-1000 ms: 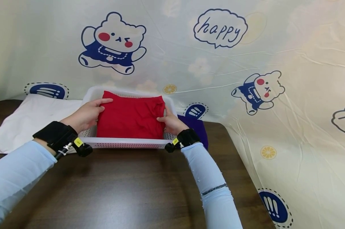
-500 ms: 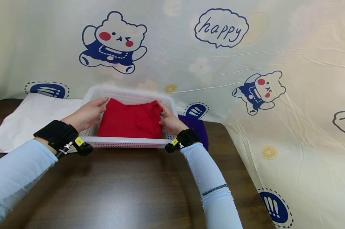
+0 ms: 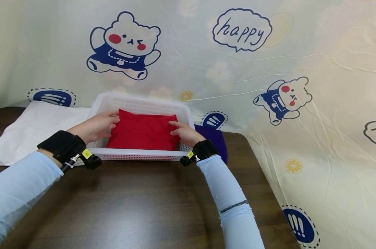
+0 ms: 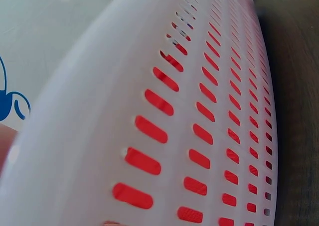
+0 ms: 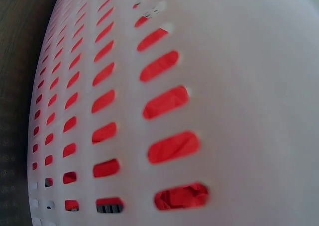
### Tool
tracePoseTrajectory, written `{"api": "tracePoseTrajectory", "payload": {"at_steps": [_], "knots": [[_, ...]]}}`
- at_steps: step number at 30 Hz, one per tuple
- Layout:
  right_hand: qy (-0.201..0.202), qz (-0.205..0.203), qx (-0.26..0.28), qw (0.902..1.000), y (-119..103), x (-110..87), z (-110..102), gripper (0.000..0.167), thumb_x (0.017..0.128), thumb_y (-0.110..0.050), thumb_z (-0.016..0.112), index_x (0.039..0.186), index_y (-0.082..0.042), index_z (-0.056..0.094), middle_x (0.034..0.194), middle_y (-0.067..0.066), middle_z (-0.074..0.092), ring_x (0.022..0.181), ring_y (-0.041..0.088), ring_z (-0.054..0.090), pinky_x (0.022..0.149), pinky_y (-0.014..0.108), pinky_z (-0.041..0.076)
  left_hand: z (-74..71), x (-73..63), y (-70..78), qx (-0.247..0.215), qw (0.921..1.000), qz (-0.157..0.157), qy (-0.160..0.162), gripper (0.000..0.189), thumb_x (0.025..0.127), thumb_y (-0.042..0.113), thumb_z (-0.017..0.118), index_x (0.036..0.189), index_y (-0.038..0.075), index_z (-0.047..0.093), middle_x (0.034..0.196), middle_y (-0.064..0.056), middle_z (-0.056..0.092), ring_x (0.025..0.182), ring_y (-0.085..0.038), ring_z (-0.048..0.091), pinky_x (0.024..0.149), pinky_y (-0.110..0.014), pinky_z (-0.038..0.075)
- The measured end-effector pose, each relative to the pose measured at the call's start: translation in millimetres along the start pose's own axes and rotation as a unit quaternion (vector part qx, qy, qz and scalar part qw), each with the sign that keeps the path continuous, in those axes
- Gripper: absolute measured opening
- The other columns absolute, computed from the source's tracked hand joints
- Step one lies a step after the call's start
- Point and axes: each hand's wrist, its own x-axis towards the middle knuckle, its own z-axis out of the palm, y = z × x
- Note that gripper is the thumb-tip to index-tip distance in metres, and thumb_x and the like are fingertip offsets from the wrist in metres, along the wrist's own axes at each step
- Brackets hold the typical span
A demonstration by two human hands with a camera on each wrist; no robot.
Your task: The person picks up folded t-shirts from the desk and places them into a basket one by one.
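A folded red cloth (image 3: pixel 142 133) lies inside a white plastic basket (image 3: pixel 141 154) with slotted walls. My left hand (image 3: pixel 97 127) reaches over the basket's left side, its extended fingers at the cloth's left edge. On the other side, my right hand (image 3: pixel 186 133) has its fingers stretched over the cloth's right edge. Neither hand grips the cloth. In the left wrist view the basket wall (image 4: pixel 99 106) fills most of the picture, and red shows through its slots. The right wrist view is likewise taken up by the basket wall (image 5: pixel 239 116), which hides the right hand there.
White cloth (image 3: pixel 35 128) lies on the brown table (image 3: pixel 128 200) left of the basket. A purple cloth (image 3: pixel 214 141) lies to its right, partly behind the right wrist. Behind the table hangs a printed curtain (image 3: pixel 188 52) with bears and lettering.
Both hands have let go of the red cloth, and their fingers have loosened. The cloth's back edge has sunk lower into the basket.
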Motion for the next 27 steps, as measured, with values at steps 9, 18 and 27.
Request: {"api": "tracePoseTrajectory", "payload": {"at_steps": [9,18,27], "knots": [[-0.008,-0.010,0.024,0.9996,0,-0.6,-2,0.061,0.105,-0.004,0.047,0.161,-0.022,0.031,0.166,0.008,0.021,0.149,0.030,0.024,0.119,0.059,0.024,1.3,-4.8,3.5,-0.011,0.9998,0.017,0.007,0.070,0.110,0.021,0.035,0.161,0.009,-0.010,0.167,-0.025,-0.003,0.151,-0.049,0.008,0.117,-0.063,0.022],[-0.007,-0.050,0.035,0.9981,-3,-12.1,-7,0.060,0.107,-0.008,0.044,0.162,-0.023,0.025,0.169,0.005,0.016,0.151,0.032,0.022,0.117,0.063,0.025,2.9,-5.0,5.5,-0.001,0.9967,0.062,0.052,0.068,0.109,0.021,0.042,0.164,0.012,0.003,0.169,-0.017,0.006,0.152,-0.043,0.015,0.119,-0.056,0.024],[0.060,-0.181,0.153,0.9696,-1,-24.3,-25,0.050,0.106,0.001,0.043,0.154,-0.009,0.042,0.165,0.006,0.026,0.151,0.031,0.028,0.116,0.053,0.034,0.8,-13.2,1.4,0.016,0.9702,0.176,0.165,0.058,0.111,0.030,0.035,0.163,0.015,0.015,0.166,-0.011,0.027,0.149,-0.029,0.032,0.117,-0.041,0.032]]}}
